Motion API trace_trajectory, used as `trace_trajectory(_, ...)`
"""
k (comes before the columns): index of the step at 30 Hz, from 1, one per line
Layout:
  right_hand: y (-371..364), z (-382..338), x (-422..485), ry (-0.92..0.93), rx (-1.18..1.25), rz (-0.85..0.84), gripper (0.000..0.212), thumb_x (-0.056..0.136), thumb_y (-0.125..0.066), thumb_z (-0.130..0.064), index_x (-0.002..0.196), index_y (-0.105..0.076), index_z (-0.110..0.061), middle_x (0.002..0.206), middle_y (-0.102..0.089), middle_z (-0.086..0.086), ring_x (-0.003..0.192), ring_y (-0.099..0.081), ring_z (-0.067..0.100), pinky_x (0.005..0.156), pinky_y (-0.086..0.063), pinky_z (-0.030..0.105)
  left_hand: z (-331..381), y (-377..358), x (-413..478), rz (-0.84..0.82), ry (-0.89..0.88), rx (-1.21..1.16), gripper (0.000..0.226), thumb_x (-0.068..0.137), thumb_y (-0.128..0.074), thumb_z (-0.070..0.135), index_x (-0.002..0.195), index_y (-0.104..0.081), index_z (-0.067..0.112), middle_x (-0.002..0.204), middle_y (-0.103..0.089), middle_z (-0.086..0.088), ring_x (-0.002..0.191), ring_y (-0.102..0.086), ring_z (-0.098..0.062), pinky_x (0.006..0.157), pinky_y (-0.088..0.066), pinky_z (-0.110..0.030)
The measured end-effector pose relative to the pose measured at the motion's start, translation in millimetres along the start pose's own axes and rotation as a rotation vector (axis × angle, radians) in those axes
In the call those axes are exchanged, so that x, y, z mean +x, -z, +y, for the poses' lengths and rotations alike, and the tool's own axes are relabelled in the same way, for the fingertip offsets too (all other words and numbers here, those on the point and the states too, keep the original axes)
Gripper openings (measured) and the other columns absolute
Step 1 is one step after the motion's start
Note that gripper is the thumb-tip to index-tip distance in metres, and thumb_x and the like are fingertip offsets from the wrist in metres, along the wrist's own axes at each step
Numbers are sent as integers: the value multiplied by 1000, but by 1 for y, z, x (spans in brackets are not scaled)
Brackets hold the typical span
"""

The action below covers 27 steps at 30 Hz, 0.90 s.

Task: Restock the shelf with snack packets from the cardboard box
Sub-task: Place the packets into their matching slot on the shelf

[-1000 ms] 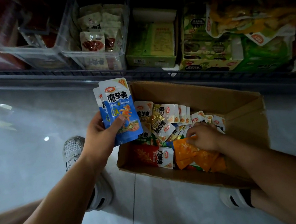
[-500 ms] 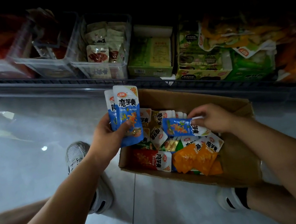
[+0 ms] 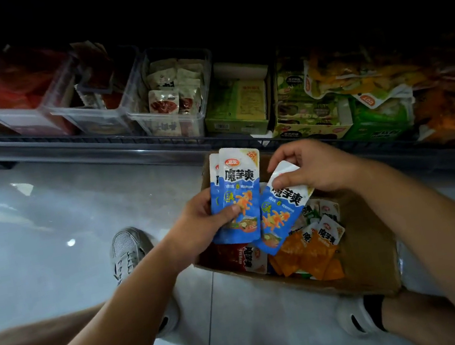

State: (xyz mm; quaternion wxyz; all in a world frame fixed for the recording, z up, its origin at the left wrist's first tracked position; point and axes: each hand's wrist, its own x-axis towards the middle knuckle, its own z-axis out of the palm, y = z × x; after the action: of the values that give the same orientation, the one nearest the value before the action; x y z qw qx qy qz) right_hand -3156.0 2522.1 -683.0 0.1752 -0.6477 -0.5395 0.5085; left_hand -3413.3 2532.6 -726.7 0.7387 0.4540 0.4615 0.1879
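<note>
Right-hand grip (image 3: 312,170) pinches white top edge of blue foil snack packet (image 3: 281,217). Packet lay sideways over brown cardboard box (image 3: 364,255) half second ago; now swung up, touching matching blue packet pair (image 3: 239,200) clasped in left-hand grip (image 3: 199,227). Bundle grows; dark wire shelf (image 3: 126,140) not yet fed. Long axis near upright, top leaning right.

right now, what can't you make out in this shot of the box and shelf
Head view only.
- Count of the stack of blue packets in the left hand: front one covers the rest.
- Left part of the cardboard box: hidden behind that stack and the lone blue packet the right hand pinches.
- Left clear bins: blurred, dark.
- Right end of the shelf: cut off by the frame edge.
</note>
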Motion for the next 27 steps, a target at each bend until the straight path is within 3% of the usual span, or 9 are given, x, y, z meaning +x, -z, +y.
trace_trajectory(5,6,-9,-1,-24,-18,-53,31,79,-83,-20,103,-67,-30,96,-77,-4,88,-73,16,81,-58,40,-4,9,3,47,-2,125,32,92,-71,7,123,-63,12,113,-78,-6,104,-75,-24,90,-62,-39)
trace_trajectory(9,-7,-13,6,-3,105,205,31,75,-86,-20,95,-65,-29,93,-75,-6,83,-73,12,73,-60,32,-12,1,2,-96,29,-36,49,85,-75,16,131,-60,5,122,-73,-15,114,-70,-36,100,-56,-50)
trace_trajectory(11,-17,-11,11,15,131,295,33,73,-88,-21,91,-62,-29,95,-73,-3,84,-71,13,71,-59,31,-10,-3,3,-131,45,-63,51,84,-75,16,131,-60,4,122,-73,-17,114,-70,-36,100,-56,-49)
trace_trajectory(15,-31,-3,23,77,272,450,25,81,-82,-24,97,-62,-25,95,-68,-4,84,-65,6,71,-55,22,-6,2,5,-4,24,-77,42,78,-75,10,119,-65,5,112,-77,-15,99,-76,-28,84,-63,-38)
trace_trajectory(17,-33,13,29,21,395,525,11,93,-70,-26,99,-62,-24,96,-68,-1,80,-66,8,69,-57,28,-7,13,8,118,-2,-112,40,79,-75,4,118,-65,3,109,-77,-17,90,-77,-25,74,-64,-34)
trace_trajectory(19,-37,47,32,-89,234,453,4,99,-60,-26,102,-63,-26,101,-69,-2,85,-66,11,73,-55,34,-7,23,9,202,-13,-109,34,84,-72,0,117,-65,4,107,-77,-16,86,-78,-23,70,-64,-32)
trace_trajectory(21,-54,90,30,-175,-29,197,14,100,-57,-24,112,-65,-25,114,-67,-4,96,-62,11,81,-50,31,-9,28,9,252,-25,-79,25,89,-69,-3,112,-65,8,106,-77,-12,82,-78,-20,67,-63,-30)
trace_trajectory(24,-91,142,21,-214,-209,-136,21,99,-61,-25,119,-66,-25,122,-65,-3,113,-60,13,96,-49,31,-12,26,8,260,-10,-57,25,92,-68,0,115,-65,9,104,-78,-9,85,-78,-21,66,-63,-27)
trace_trajectory(27,-116,165,21,-213,-354,-234,34,96,-62,-33,129,-61,-31,131,-61,-2,119,-55,15,104,-46,36,-16,26,12,266,7,-52,26,92,-69,4,116,-65,13,106,-79,-9,91,-78,-24,69,-64,-30)
